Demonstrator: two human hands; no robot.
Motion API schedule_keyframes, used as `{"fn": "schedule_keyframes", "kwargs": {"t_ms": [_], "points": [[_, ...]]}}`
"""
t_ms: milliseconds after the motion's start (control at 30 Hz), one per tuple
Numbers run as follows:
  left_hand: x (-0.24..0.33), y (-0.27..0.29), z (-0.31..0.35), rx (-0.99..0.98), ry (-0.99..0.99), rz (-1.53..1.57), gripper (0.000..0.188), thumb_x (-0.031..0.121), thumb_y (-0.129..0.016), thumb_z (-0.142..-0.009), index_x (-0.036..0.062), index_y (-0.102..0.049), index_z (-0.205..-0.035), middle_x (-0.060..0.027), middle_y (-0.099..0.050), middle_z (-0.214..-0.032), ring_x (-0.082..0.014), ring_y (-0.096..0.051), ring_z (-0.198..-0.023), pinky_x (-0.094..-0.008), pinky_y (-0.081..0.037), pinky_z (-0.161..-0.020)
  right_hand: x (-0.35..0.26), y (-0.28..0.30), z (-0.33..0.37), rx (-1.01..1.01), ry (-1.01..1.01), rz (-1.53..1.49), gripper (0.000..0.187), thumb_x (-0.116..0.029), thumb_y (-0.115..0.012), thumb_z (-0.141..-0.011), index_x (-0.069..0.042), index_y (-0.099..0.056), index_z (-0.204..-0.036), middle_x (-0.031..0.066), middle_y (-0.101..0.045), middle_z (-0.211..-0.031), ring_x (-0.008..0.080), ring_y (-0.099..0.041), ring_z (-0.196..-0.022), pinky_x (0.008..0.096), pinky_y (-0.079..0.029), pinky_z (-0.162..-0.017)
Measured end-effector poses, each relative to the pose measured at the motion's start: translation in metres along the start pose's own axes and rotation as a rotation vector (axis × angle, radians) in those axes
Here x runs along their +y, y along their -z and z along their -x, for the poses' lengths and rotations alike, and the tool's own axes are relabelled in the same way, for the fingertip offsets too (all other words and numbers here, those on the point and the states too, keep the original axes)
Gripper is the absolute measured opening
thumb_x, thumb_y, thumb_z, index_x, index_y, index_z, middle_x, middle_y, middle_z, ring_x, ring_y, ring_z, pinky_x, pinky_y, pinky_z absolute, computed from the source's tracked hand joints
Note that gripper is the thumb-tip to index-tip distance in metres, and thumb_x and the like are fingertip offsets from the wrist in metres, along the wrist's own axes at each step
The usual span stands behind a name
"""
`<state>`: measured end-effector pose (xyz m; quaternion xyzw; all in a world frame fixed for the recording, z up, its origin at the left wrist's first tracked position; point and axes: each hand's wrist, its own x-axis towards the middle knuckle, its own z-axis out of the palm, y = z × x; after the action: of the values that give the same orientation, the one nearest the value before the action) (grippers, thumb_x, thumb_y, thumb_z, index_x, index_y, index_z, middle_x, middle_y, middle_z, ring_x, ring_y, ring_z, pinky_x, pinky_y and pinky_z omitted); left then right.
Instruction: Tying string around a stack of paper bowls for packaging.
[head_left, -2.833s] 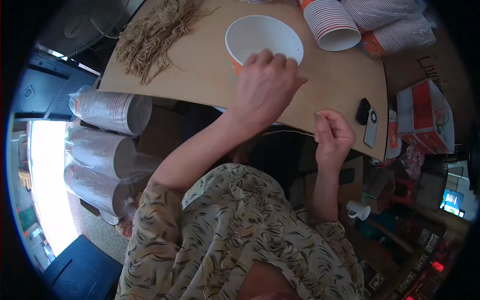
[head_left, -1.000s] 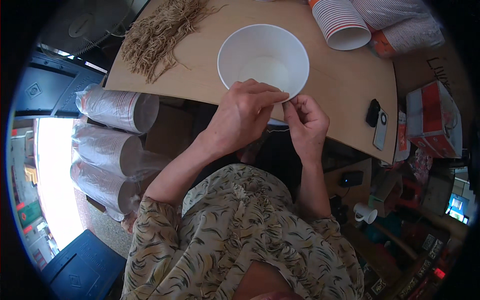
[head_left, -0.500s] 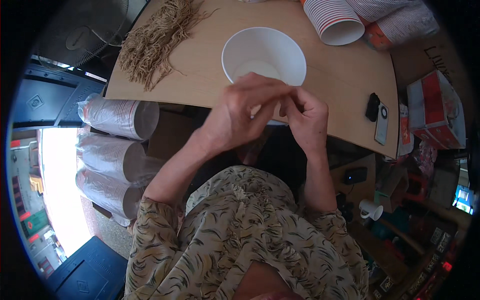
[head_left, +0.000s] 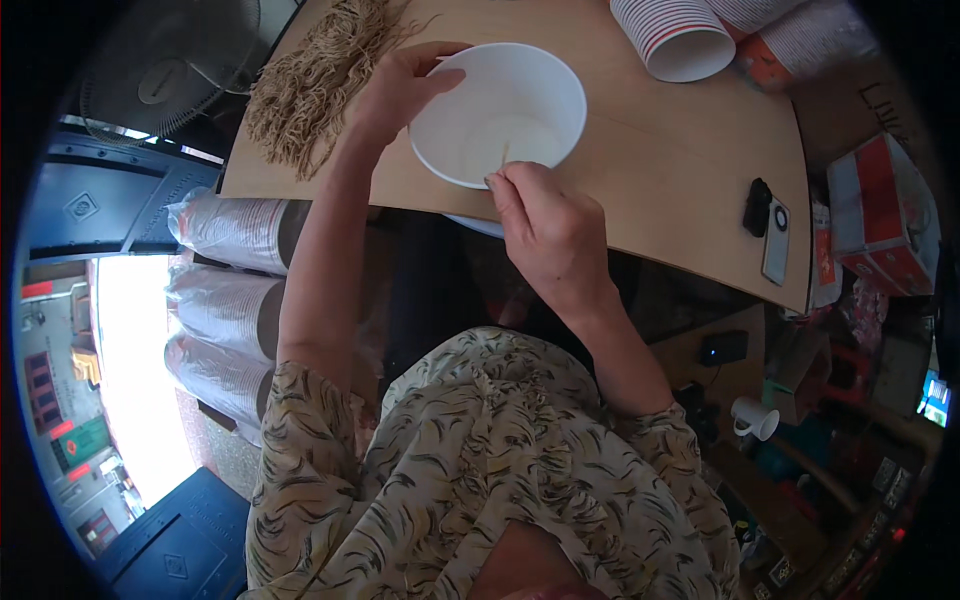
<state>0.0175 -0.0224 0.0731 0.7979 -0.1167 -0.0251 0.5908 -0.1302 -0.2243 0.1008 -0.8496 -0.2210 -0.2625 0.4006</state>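
Tan fibre bundle (head_left: 315, 90) at left edge of worktop (head_left: 690, 190), left hand (head_left: 400, 92) gripping white round paper tub (head_left: 515, 85), right hand (head_left: 550, 212) pinching thin tan strand (head_left: 505, 152)

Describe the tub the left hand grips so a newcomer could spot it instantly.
Find the light-brown table in the upper middle. At its front edge is a wide-mouthed white tub, its rim in the left hand. Unlike the nested tubs at the upper right, this one is single, its white interior showing.
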Motion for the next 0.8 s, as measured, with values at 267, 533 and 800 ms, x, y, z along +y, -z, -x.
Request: {"fn": "schedule_keyframes", "kwargs": {"t_ms": [267, 533, 800], "points": [[-0.017, 0.019, 0.013, -0.068, 0.127, 0.172, 0.038, 0.016, -0.07, -0.094, 0.006, -0.062, -0.13, -0.005, -0.071, -0.105, -0.0091, -0.066, -0.09, -0.0252, -0.055, -0.076, -0.02, -0.018, -0.015, -0.061, 0.174, 0.112, 0.011, -0.006, -0.071, -0.088, -0.003, -0.061, -0.092, 0.0105, -0.066, -0.079, 0.0281, -0.067, -0.069, 0.038, -0.054, -0.059], [-0.022, 0.02, 0.018, 0.003, 0.039, 0.19, 0.039, 0.014, -0.071, -0.088, 0.007, -0.065, -0.127, -0.0052, -0.073, -0.096, -0.0084, -0.066, -0.081, -0.0253, -0.053, -0.072, -0.028, -0.034, -0.019, -0.121, 0.196, 0.099, 0.012, -0.006, -0.071, -0.089, -0.002, -0.06, -0.093, 0.011, -0.066, -0.079, 0.0287, -0.067, -0.07, 0.0381, -0.055, -0.06], [-0.033, 0.02, 0.008, 0.022, -0.025, 0.059, 0.034, 0.023, -0.07, -0.089, 0.006, -0.069, -0.119, -0.0052, -0.074, -0.098, -0.0108, -0.068, -0.083, -0.0278, -0.054, -0.074, -0.031, -0.039, -0.026, -0.093, 0.237, 0.1, 0.014, -0.005, -0.064, -0.088, -0.007, -0.051, -0.086, 0.0068, -0.055, -0.072, 0.0232, -0.064, -0.066, 0.0372, -0.05, -0.057]]}}
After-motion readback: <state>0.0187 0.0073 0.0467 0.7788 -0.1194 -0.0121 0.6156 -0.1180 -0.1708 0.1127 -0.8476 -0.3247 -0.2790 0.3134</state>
